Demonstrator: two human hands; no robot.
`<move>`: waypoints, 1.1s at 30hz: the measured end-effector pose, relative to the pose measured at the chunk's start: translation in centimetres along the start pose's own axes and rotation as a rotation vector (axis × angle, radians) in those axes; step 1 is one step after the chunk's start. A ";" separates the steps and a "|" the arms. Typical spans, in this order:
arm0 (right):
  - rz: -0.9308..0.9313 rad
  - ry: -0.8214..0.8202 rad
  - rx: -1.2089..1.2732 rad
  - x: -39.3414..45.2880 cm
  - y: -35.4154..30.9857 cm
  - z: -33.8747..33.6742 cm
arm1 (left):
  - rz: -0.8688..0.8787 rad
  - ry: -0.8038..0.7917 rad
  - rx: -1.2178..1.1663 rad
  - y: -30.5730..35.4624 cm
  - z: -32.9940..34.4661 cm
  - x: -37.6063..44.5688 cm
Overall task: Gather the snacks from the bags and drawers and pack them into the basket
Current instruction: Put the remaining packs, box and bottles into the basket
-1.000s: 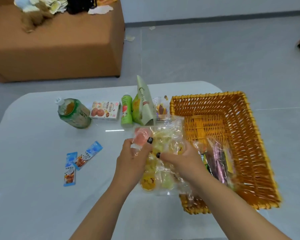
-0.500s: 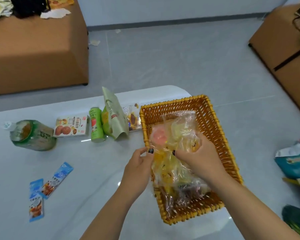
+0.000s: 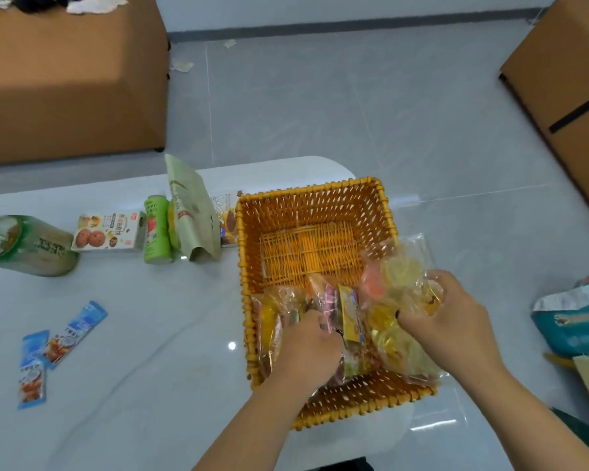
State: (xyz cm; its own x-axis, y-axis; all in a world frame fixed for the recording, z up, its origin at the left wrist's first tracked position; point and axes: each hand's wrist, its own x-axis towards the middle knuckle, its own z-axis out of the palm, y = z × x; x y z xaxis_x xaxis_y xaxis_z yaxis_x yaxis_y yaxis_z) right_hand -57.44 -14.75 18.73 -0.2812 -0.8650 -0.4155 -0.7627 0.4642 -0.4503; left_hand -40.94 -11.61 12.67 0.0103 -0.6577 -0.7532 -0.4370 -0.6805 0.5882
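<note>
My right hand point(image 3: 456, 321) has its fingers and thumb curled around a clear bag of jelly cups point(image 3: 398, 300), pinching the crinkled plastic near its far edge. The bag lies along the right side of the wicker basket point(image 3: 310, 205), draped over the right rim, with a pink cup and several yellow ones showing through the film. The right forearm comes in from the lower right, wrist angled up and inward, palm down on the bag.

My left hand point(image 3: 308, 341) is down inside the near end of the basket, knuckles up, fingers bent into the wrapped snacks point(image 3: 349, 314) packed there. I cannot tell whether it actually grips one, since the fingertips are buried among the wrappers. The left forearm rises from the bottom edge over the basket's near rim.

The far half of the basket shows bare weave. Outside it, on the white table point(image 3: 133, 334), just beside the left wall stands a tan pouch point(image 3: 193, 215), then a green can point(image 3: 157, 229), a cookie box point(image 3: 108, 232) and a green bottle point(image 3: 28, 246) lying on its side. Three blue sachets point(image 3: 58, 341) lie nearer to me on the left, well apart from the basket.
</note>
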 end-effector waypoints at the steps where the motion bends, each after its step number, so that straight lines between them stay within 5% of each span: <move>1: 0.005 -0.011 -0.015 0.3 0.6 0.2 | -0.016 0.014 0.021 0.0 0.7 0.3; 8: 0.053 -0.053 -0.078 1.5 4.0 1.9 | -0.032 0.244 0.370 0.8 3.5 2.2; 20: 0.072 -0.035 -0.077 2.0 6.3 5.5 | 0.001 0.243 0.735 -0.6 4.9 4.1; 33: 0.056 0.047 -0.315 3.3 6.6 9.8 | 0.246 0.222 0.342 -3.1 6.3 1.9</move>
State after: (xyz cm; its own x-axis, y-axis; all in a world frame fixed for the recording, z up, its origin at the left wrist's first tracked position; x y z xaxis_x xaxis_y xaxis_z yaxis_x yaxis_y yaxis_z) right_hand -57.70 -12.68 6.57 -0.3491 -0.8511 -0.3921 -0.8858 0.4362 -0.1582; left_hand -45.27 -8.74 7.55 0.0448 -0.8646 -0.5005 -0.7210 -0.3748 0.5828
